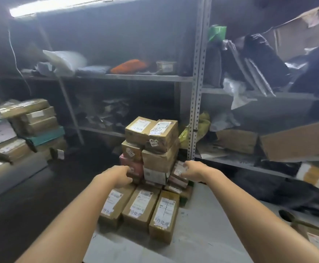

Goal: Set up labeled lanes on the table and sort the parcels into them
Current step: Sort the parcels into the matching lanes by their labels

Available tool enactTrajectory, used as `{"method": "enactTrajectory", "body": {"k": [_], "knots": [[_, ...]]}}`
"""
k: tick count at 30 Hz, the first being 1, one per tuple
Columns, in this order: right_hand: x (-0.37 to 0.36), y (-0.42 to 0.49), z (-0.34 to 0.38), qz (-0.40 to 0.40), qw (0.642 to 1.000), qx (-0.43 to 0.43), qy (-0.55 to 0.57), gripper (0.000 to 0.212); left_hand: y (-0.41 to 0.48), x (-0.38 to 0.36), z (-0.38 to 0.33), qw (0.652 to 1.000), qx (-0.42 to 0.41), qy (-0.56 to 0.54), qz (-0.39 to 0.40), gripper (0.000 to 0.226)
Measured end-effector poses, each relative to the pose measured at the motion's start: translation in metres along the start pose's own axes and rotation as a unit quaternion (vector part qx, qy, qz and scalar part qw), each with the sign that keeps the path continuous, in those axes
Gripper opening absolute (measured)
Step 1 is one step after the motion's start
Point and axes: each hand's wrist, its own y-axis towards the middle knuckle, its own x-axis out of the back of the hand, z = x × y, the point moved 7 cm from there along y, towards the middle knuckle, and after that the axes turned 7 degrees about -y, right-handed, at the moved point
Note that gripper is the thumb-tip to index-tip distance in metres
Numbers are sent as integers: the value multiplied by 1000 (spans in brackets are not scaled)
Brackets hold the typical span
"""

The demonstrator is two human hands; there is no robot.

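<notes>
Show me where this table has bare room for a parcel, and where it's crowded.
Bare grey tabletop lies right of the row of three brown cardboard boxes, up to the dark object, and in a strip in front of that row. Crowded: the tall stack of cardboard parcels behind the row, where the left hand and right hand reach.

Grey steel rack point(126, 77) fills the back wall. A perforated upright point(197, 82) splits it into two bays. Tube light point(60, 6) lit, upper left, along the top. Thin white cord point(16, 59) hangs down the left side. Slanted brace point(69, 107) crosses the left bay's lower levels.

Left bay, upper shelf, left to right: white pouch point(64, 60), orange bundle point(129, 66), small labelled tub point(166, 66).

Right bay: green bag point(217, 33) high beside the upright, yellow bag point(204, 126) lower against it. Torn cardboard sheet point(302, 33) leans top right. Dark handled object point(287, 215) lower right, kind unclear.
</notes>
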Motion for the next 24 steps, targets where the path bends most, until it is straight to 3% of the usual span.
{"method": "enactTrajectory", "body": {"k": [6, 11, 24], "knots": [[43, 42, 39, -76, 996, -22, 40, 53, 37, 69, 1, 994, -43, -55, -83, 38], [66, 80, 47, -144, 980, -30, 134, 52, 72, 93, -20, 977, -39, -159, -135, 44], [82, 180, 33, -192, 939, -87, 271, 48, 186, 106, -65, 961, -60, -237, -128, 44]]}}
